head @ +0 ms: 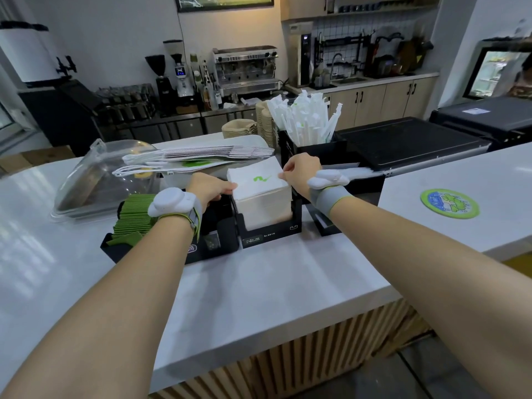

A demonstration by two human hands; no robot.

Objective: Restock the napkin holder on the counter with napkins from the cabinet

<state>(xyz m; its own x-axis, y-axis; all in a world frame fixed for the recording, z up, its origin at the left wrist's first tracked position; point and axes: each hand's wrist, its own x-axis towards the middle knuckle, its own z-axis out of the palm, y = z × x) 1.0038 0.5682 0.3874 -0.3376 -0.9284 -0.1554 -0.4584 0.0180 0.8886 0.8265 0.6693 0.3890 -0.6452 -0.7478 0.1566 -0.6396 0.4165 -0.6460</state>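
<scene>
Already the napkin stack (259,191) sits in the black napkin holder (269,228) on the white tabletop (259,283), its top standing well above the holder's walls. In the head view the left hand (208,187) grips the stack's left upper edge, fingers curled against the paper; the right hand (299,174) pinches the right upper corner, fingers (283,175) bent round the top sheets. Both hands hold the same stack from opposite sides.

The stack looks light and soft: thin paper sheets, loose on one another, so the top ones could slide or crease if squeezed at one corner only. A hold on both flanks, low enough to catch many sheets at once, seems the safest way to square it and press it down. The top napkin carries a green logo (260,178).

As for containers, the holder's front is open and shows the white stack filling it from the base up; it seems full or nearly so. To its left a black tray (115,246) holds a tight row of green packets (132,217). Behind, a black box (313,149) holds wrapped straws (305,119) standing upright. A clear domed cover (95,180) sits further left, with flat paper bags (201,156) lying behind the napkins.
</scene>
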